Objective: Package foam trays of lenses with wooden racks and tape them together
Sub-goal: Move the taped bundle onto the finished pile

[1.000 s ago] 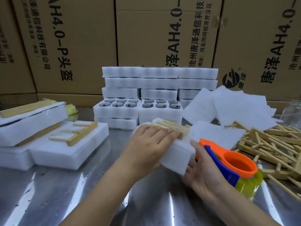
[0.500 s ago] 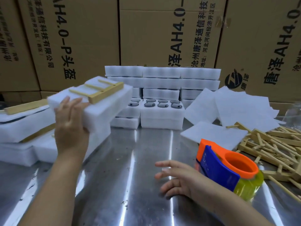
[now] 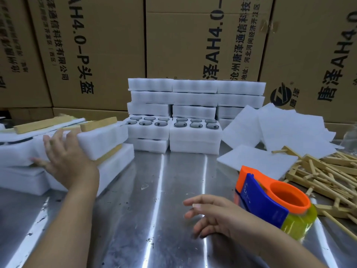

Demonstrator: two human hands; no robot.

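- Wide shiny steel worktop up front, and the action is at its left side, on the low pile of finished white foam packs
- The step in hand, by my read, is parking the white foam block with a pale wooden rack on top: it's on or just above that pile, slightly askew, far end poking past the pack beneath, though blur hides whether it has fully landed
- To do it well: square it edge to edge with the pack below, press it flat and level, and let go only once it sits steady, because the lower pack's wooden rack could rock it
- Left hand reaches out, fingers spread straight against the block's near end, pressing rather than gripping
- Right hand hovers low over the worktop, fingers slack, holding nothing, just beside the orange-and-blue tape dispenser with a yellowish roll
- At the back, open white foam trays of dark round lenses look ready for the next pack
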